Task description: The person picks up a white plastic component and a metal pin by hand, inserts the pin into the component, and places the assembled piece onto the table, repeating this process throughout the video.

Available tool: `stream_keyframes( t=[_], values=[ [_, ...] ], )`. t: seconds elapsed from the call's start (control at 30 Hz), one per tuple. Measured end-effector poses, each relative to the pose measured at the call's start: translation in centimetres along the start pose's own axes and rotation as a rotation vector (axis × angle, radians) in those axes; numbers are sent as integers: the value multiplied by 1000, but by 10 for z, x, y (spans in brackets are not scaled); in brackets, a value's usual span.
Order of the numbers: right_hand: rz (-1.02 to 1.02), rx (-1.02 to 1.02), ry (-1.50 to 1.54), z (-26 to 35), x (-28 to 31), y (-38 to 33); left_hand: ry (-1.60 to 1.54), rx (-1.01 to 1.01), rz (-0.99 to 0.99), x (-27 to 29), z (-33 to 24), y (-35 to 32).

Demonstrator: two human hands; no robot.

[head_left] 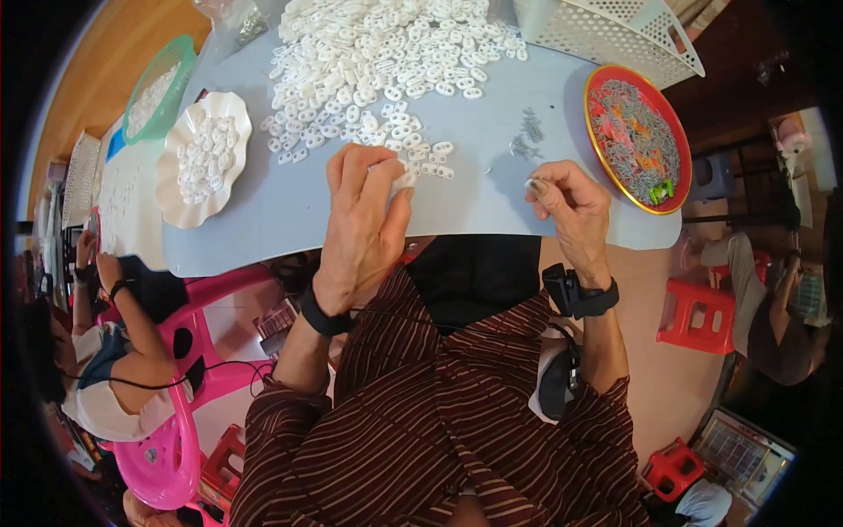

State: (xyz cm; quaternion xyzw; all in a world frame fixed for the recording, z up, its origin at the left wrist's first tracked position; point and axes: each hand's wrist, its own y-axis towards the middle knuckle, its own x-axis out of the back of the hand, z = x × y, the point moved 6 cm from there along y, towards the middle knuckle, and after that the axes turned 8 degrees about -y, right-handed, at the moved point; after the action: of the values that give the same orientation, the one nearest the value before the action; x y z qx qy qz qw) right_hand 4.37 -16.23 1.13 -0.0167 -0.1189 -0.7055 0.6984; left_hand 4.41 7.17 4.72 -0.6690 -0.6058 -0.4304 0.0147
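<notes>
white rings, red tray, white basket

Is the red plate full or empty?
Full. The red plate is covered edge to edge with small grey metal bits, with something green near its edge.

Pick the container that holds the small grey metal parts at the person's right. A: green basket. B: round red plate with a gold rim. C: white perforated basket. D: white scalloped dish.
B: the grey metal parts fill the round red plate near the right hand; the white scalloped dish holds white rings.
</notes>
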Motion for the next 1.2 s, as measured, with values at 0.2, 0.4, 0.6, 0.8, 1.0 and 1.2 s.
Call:
stream_keyframes(
  t=[0.2, 0.4, 0.6, 0.8, 1.0, 1.2],
  values=[
    [5, 5, 44, -1, 0, -1, -1217, 604, 55, -53, -1, -4],
    [34, 34, 77, -2, -2, 0, -1175, 553, 83, -84, -7, 11],
    [-2, 94, 129, 0, 6, 3, -830, 412, 126, -97, -10, 23],
    [1, 46, 192, -2, 12, -4, -564, 320, 148, -96, -29, 29],
    [-14, 107, 231, 1, 6, -2, -815, 524, 108, -98, -14, 20],
    [26, 90, 264, -3, 10, -3, -959, 455, 52, -109, -25, 22]
  ],
)
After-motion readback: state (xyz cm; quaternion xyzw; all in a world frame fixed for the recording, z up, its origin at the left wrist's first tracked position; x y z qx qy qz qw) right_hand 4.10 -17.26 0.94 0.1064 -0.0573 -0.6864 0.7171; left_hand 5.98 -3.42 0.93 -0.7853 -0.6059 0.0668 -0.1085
